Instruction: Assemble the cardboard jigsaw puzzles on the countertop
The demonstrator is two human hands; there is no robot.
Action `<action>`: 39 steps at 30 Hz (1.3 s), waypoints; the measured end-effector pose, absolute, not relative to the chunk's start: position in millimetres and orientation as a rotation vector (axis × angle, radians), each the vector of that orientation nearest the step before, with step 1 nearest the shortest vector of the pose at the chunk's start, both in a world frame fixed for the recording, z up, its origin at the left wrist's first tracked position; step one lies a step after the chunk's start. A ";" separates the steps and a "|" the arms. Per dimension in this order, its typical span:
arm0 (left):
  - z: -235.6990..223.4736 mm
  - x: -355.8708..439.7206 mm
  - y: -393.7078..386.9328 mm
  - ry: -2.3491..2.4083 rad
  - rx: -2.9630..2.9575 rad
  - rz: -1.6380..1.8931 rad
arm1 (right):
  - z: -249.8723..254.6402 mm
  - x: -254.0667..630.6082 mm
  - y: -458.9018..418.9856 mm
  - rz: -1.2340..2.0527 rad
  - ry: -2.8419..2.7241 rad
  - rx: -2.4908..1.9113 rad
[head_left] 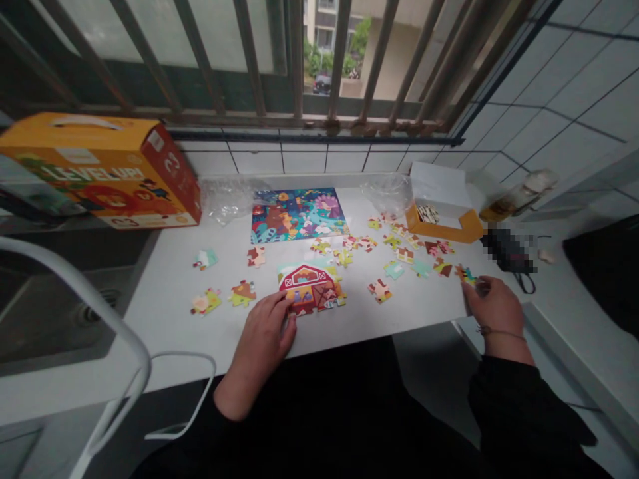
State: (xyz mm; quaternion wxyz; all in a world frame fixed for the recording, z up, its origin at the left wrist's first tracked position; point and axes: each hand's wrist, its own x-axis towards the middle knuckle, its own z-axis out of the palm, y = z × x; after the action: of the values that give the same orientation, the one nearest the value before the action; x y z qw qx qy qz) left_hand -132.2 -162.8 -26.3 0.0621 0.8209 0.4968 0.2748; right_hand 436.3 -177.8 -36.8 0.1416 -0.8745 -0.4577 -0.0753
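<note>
Joined jigsaw pieces (312, 293) showing a red barn lie on the white counter in front of me. My left hand (267, 329) rests flat at their lower left edge, fingers stretched out and fingertips touching the picture. Out to the right, my right hand (494, 303) pinches a puzzle piece (468, 275) with blue and yellow on it, near the counter surface. Loose pieces are scattered around, among them a brown and green piece (243, 293) to the left and a pinkish piece (380, 290) to the right of the barn.
Behind the barn lies a dark blue picture sheet (299, 214). An orange "LEVEL UP!" box (100, 173) stands at the left by a sink (64, 319). Crumpled clear plastic (227, 199), an opened small orange box (444, 226) and a bottle (519, 196) line the back.
</note>
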 end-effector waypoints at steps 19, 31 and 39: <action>-23.2 -128.5 -166.4 1.492 2.450 0.791 | 2.3 346.3 -180.9 -0.157 -1.508 -2.019; -20.5 -127.5 -167.5 1.494 2.430 0.766 | -18.5 185.4 -171.0 0.355 -2.323 -1.099; -20.7 -127.1 -166.5 1.503 2.413 0.774 | -14.5 184.8 -173.2 0.353 -2.363 -1.177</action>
State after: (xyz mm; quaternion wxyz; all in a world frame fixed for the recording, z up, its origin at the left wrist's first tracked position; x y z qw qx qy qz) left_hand -127.1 -166.5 -20.7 0.0973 0.8151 0.5077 0.2614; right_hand 184.8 -173.2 -14.5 0.2372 -0.4292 -0.8619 0.1287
